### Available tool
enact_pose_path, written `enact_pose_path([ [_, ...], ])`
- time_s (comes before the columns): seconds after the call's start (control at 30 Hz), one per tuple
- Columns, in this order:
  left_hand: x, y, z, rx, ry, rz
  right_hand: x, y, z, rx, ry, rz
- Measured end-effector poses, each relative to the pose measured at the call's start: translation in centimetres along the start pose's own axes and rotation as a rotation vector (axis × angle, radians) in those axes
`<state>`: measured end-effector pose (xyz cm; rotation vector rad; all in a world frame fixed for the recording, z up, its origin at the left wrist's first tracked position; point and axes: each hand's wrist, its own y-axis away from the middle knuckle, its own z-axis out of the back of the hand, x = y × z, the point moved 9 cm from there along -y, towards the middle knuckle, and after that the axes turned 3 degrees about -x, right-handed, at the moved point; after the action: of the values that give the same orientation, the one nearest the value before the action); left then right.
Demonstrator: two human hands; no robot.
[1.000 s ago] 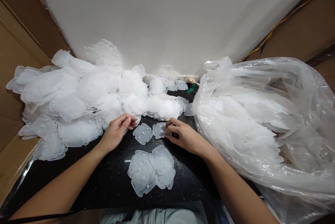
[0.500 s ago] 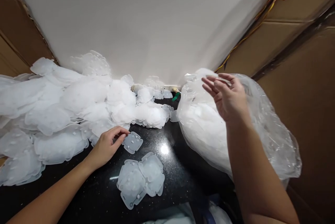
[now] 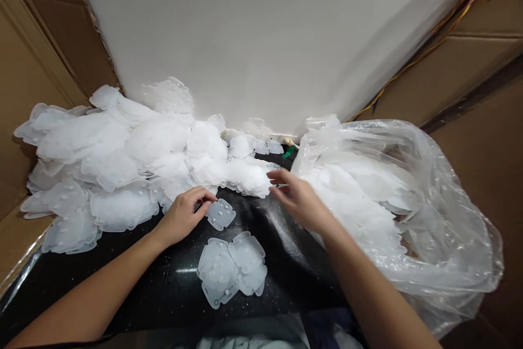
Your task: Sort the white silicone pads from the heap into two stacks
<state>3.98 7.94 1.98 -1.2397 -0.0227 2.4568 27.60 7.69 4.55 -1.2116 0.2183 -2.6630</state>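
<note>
here, your left hand (image 3: 188,214): it is over the middle of the table (image 3: 155,289), forefinger and thumb bent toward each other at the upper left edge of the single sheet (image 3: 221,214). you touch that edge, but i cannot tell whether you pinch it.
your right hand (image 3: 300,199): it is a little blurred, its fingers loosely bent and parted, with nothing seen between them. your fingertips are at the right end of the big heap (image 3: 106,147); i cannot tell whether they touch it.
single sheet: pale, squarish, with rounded corners and small raised dots, it is between your left hand and the small pile, just in front of the heap.
small pile (image 3: 218,270): a few overlapping sheets lie nearer to you, apart from both your hands.
big heap: many whitish sheets are spread from your far left to the middle, along the foot of the pale wall (image 3: 253,38).
clear bag (image 3: 445,229): crinkled and open, it is to your right with more white sheets inside.
green bit (image 3: 290,151): it is at the back, between heap and bag.
wires (image 3: 408,68): yellow and reddish, they run along the wall's right edge, beside brown cardboard (image 3: 490,66).
</note>
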Motion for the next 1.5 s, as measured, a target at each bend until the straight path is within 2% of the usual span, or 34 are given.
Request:
enact_pose_path([
  [0.13,-0.1,0.0,0.1,0.015,-0.035,-0.012,-0.8,-1.0,-5.0,-0.061,0.389,0.123],
  [0.23,-0.1,0.2,-0.9,0.114,0.007,-0.061,-1.4,-1.8,-6.7,-0.041,0.414,0.194],
  [0.3,-0.1,0.6,-1.8,0.191,0.035,-0.098,-1.5,-2.0,-6.4,-0.039,0.363,0.210],
  [0.43,0.4,1.5,-3.7,0.360,-0.050,-0.115,-1.3,-1.5,-4.0,-0.122,0.314,0.207],
  [0.53,0.2,1.6,-4.4,0.413,-0.133,-0.164,-0.4,-0.6,-3.0,-0.168,0.360,0.249],
  [0.6,-0.5,1.5,-4.5,0.405,-0.159,-0.224,0.2,0.1,-3.8,-0.108,0.396,0.304],
  [0.7,-1.4,1.3,-4.3,0.371,-0.194,-0.293,0.8,1.5,-6.6,0.127,0.362,0.415],
  [0.77,-1.9,1.2,-3.8,0.326,-0.204,-0.294,0.8,2.3,-7.9,0.233,0.289,0.454],
  [0.9,-3.3,1.3,-1.7,0.235,-0.123,-0.262,0.0,2.4,-7.7,0.257,0.055,0.395],
  [0.97,-4.4,2.1,-2.0,0.344,-0.046,-0.292,-0.8,1.8,-6.6,0.200,-0.040,0.308],
  [1.1,-5.6,4.2,-4.3,0.695,-0.005,-0.331,-3.0,0.8,-4.2,0.013,-0.005,0.146],
  [1.23,-5.2,4.8,-5.8,0.847,0.043,-0.294,-4.3,0.8,-4.9,0.052,0.075,0.067],
  [1.3,-4.7,4.4,-6.0,0.839,0.089,-0.267,-4.2,1.1,-5.5,0.075,0.139,0.056],
  [1.33,-4.3,4.0,-5.9,0.795,0.097,-0.249,-4.0,1.2,-5.8,0.079,0.171,0.057],
  [1.43,-2.7,2.3,-5.0,0.541,0.014,-0.191,-2.9,1.6,-6.8,0.097,0.194,0.053],
  [1.5,-2.0,1.7,-4.6,0.413,-0.075,-0.208,-2.4,1.8,-7.5,0.118,0.102,0.025],
])
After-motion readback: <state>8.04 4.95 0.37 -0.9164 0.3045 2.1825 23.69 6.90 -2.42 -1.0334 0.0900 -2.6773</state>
